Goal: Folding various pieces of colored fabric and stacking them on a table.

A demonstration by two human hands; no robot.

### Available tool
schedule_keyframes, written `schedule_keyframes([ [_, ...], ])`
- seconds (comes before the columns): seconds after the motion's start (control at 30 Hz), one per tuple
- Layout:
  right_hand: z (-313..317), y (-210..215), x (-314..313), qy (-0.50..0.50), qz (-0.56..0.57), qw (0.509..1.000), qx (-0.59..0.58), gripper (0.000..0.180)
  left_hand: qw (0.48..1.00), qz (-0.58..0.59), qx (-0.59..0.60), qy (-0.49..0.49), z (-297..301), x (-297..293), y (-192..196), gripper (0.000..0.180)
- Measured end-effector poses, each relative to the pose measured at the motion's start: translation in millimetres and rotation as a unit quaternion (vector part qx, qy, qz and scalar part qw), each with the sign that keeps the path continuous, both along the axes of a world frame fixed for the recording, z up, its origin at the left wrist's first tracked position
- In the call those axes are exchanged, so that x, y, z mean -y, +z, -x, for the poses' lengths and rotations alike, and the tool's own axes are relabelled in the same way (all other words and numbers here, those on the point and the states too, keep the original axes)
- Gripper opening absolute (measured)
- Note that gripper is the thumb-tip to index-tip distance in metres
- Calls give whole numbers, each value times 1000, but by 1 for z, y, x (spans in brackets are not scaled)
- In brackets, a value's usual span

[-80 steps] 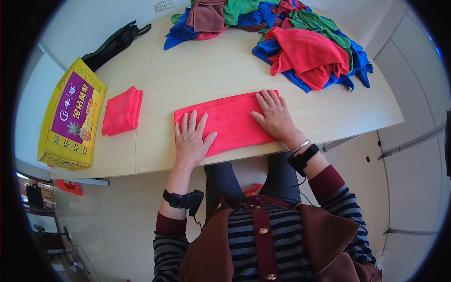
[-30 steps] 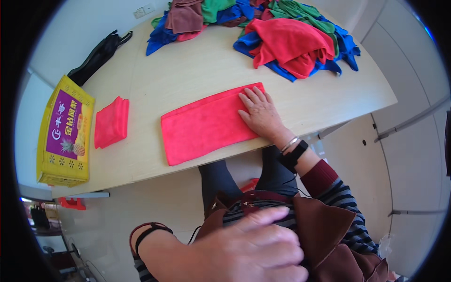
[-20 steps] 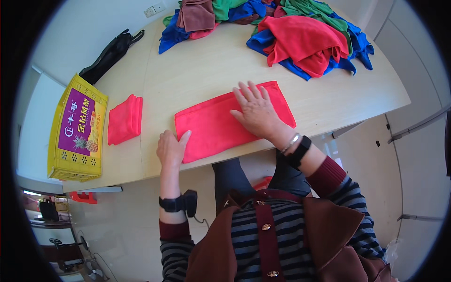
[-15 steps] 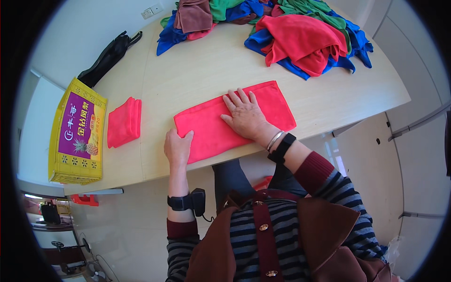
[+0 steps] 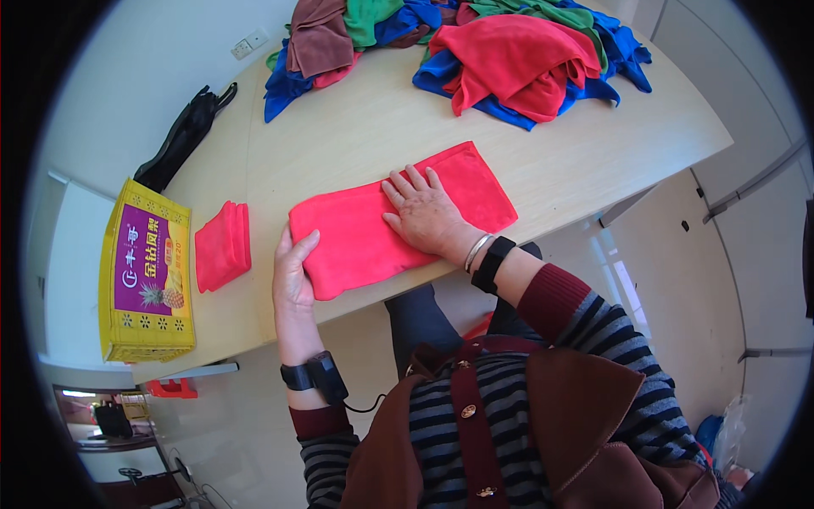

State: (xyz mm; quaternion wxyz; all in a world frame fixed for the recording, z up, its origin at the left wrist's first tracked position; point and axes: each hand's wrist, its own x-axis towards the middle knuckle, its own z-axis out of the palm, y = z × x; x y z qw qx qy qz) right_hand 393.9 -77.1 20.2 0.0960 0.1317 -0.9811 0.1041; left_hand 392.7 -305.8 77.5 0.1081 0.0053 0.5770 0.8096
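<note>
A red cloth (image 5: 352,237), folded into a long rectangle, lies slantwise near the front edge of the table. At its left end my left hand (image 5: 294,267) grips the edge, thumb on top and the fingers partly hidden behind the fold. My right hand (image 5: 426,216) rests flat on the cloth's middle, fingers stretched and slightly spread. To the left, apart from both hands, sits a smaller folded red cloth (image 5: 223,246).
A yellow and purple fruit carton (image 5: 148,276) stands at the table's left edge, with a black bag (image 5: 181,140) behind it. Rumpled red, blue, green and brown cloths (image 5: 521,64) are heaped at the far side. A wall socket (image 5: 248,42) is at the back left.
My left hand has shifted from a closer pinch to holding the cloth's left end, its thumb now lying along the edge. My right hand stays flat on the cloth. The whole view has shifted slightly.
</note>
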Motion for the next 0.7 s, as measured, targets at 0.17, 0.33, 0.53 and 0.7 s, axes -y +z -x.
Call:
schedule_keyframes([
  [0.17,-5,4,5,-5,-9,1000,-24,55,996,21,-77,-29,11,-40,23,56],
  [0.33,-41,11,-3,45,-15,998,-37,52,992,63,-102,-27,23,-70,32,57],
  [0.53,-114,7,-20,118,-6,992,-42,51,971,180,-146,-52,33,-137,24,62],
  [0.7,-124,-8,-24,136,-4,988,-71,50,886,394,-237,-56,41,-196,-9,67],
])
